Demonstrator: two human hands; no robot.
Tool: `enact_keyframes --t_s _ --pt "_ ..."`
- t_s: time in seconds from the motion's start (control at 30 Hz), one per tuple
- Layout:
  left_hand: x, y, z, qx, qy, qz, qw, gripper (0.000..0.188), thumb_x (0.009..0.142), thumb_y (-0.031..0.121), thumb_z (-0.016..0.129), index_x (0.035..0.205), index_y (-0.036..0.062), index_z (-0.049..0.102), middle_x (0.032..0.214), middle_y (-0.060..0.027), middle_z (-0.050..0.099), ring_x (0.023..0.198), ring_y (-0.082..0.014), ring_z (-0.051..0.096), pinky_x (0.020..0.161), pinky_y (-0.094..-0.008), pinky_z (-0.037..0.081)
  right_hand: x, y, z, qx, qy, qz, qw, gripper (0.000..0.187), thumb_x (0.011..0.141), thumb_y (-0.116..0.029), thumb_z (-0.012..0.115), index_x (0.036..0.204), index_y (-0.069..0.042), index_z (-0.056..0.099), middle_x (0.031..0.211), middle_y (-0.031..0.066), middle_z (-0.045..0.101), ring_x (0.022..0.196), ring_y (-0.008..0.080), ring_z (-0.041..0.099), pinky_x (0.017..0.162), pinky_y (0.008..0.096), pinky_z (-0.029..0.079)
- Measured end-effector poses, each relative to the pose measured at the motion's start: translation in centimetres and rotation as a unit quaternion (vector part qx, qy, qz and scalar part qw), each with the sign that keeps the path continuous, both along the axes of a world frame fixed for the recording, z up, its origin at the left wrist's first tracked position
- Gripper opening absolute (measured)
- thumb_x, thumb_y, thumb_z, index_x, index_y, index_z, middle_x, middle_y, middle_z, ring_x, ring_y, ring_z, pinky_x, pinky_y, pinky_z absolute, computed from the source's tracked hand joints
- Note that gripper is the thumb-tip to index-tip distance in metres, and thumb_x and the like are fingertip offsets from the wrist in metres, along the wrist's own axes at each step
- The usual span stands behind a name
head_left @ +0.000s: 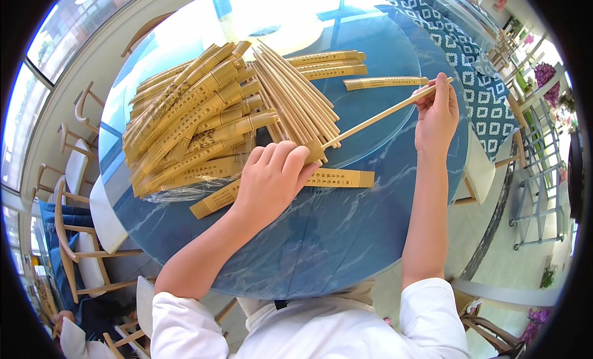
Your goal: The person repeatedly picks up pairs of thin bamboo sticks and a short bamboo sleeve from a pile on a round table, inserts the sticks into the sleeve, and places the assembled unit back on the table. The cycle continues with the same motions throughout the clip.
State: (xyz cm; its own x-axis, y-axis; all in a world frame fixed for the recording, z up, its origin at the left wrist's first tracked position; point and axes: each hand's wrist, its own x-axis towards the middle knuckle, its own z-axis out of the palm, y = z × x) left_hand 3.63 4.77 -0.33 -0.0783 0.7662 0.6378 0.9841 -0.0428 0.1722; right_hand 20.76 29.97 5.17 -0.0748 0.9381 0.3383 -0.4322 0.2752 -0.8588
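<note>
On the left I see a heap of printed yellow paper sleeves (185, 121) on the blue table (167, 229). My left hand (270, 179) curls over one sleeve (316, 151), pinching it between thumb and fingers; I'd grip lightly, so its mouth isn't crushed. Just beyond lie loose chopsticks (299, 93), fanned out. At the pinched sleeve's mouth a pale chopstick (383, 116) slants up toward the right; I can't tell whether its near tip sits inside. My right hand (437, 115) pinches the far end with thumb and fingertips. I judge stick and sleeve should line up, with any sliding slow and straight, sparing the paper.
</note>
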Motion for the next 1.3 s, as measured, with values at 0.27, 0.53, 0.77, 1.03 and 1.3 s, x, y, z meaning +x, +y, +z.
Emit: enact_keyframes --t_s 0.27,0.53,0.77,1.03,1.3 --pt "0.7 -0.2 0.1 -0.013 0.018 -0.008 1.0 0.038 0.092 0.023 0.082 0.118 0.0109 0.057 0.106 -0.0053 0.065 0.093 -0.0255 0.064 0.084 -0.0396 0.048 0.4 0.7 -0.3 -0.002 0.01 0.0 1.0 0.031 0.108 -0.032 0.067 0.092 -0.006 0.065 0.074 0.0017 0.061 0.064 0.0088 0.057 0.065 0.0266 0.055" --pt "0.5 0.0 0.3 0.009 -0.006 -0.027 1.0 0.031 0.095 0.017 0.078 0.116 0.0096 0.058 0.111 -0.0067 0.067 0.096 -0.0268 0.066 0.086 -0.0398 0.048 0.6 0.9 -0.1 -0.007 0.021 -0.001 1.0 0.03 0.108 -0.031 0.067 0.094 -0.005 0.064 0.073 0.0015 0.061 0.063 0.0089 0.058 0.064 0.0277 0.057" --pt "0.0 0.1 0.6 0.024 -0.038 -0.03 0.999 0.026 0.096 0.012 0.075 0.116 0.0085 0.058 0.112 -0.0083 0.07 0.098 -0.0281 0.067 0.089 -0.0412 0.049 0.4 0.4 0.2 -0.008 0.018 -0.002 1.0 0.03 0.109 -0.031 0.065 0.095 -0.004 0.064 0.07 0.0018 0.061 0.062 0.0091 0.059 0.064 0.0284 0.057" --pt "-0.5 -0.1 0.5 -0.002 -0.165 -0.01 0.986 0.016 0.103 0.012 0.066 0.117 0.0049 0.063 0.1 -0.0121 0.072 0.092 -0.0331 0.069 0.09 -0.0426 0.051 0.3 0.5 -0.1 0.019 0.059 0.004 0.998 0.032 0.109 -0.033 0.064 0.1 -0.002 0.062 0.072 0.0033 0.063 0.064 0.0104 0.062 0.067 0.0284 0.057" --pt "-0.7 0.0 0.1 -0.016 -0.172 -0.012 0.985 0.02 0.107 0.013 0.062 0.124 0.002 0.06 0.102 -0.0121 0.074 0.091 -0.0318 0.066 0.09 -0.0432 0.051 0.0 0.1 -0.1 0.037 0.043 0.01 0.998 0.032 0.109 -0.034 0.064 0.099 -0.004 0.062 0.074 0.0032 0.064 0.066 0.0108 0.064 0.068 0.0279 0.056"
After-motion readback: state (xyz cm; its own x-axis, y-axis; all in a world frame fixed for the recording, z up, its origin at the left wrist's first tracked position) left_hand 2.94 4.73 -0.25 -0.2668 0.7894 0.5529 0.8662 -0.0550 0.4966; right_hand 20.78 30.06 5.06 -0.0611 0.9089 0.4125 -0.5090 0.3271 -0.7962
